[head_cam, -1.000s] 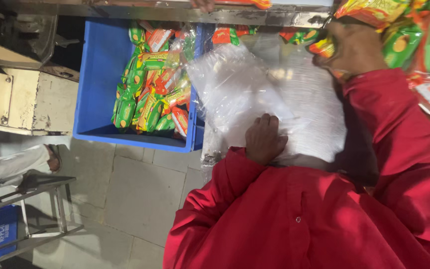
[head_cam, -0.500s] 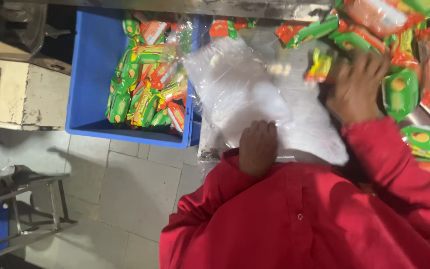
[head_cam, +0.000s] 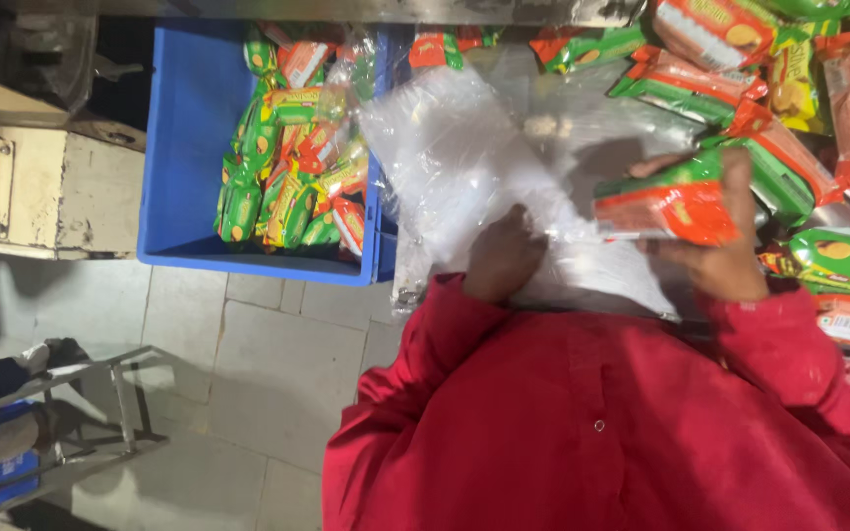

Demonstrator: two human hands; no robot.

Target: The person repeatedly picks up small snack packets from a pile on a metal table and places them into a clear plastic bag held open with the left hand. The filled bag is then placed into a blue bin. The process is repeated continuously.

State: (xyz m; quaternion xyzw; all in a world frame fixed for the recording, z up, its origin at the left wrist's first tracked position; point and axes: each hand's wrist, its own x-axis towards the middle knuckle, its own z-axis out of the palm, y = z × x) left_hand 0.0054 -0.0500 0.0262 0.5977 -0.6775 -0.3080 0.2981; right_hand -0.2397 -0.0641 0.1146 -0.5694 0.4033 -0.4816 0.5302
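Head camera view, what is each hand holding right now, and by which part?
Right hand grips an orange-and-green snack packet by its right end. Left hand presses on the clear plastic bag.

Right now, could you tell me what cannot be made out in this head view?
- Left hand: fingers buried in the clear crinkled plastic bag.
- Orange-and-green snack packet in the right hand: blurred.
- Blue plastic crate: far end cut off by the metal edge above.

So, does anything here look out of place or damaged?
Nothing looks damaged. The packets lie jumbled in the blue crate, not stacked. The right hand holds a packet stack; the left hand presses on the crumpled clear bag.
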